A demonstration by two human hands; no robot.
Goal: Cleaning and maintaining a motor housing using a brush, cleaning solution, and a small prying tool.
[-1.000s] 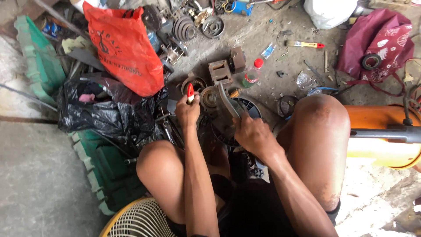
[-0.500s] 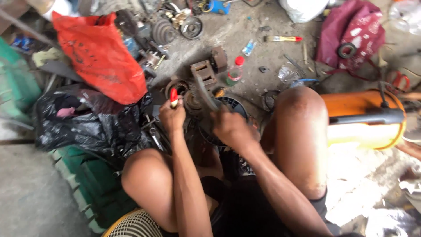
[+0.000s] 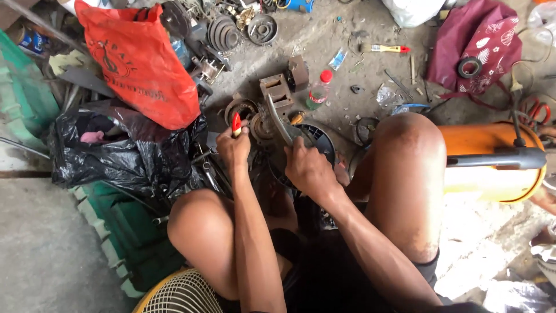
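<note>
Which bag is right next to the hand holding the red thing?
The black bag, crumpled beside the left hand. The orange bag lies above it, and the maroon bag is far right.

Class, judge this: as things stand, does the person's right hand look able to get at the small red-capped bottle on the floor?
Probably yes. The bottle stands just beyond the right hand, with only low metal parts beside it. But that hand grips a grey metal bar, so it would need freeing first.
</note>
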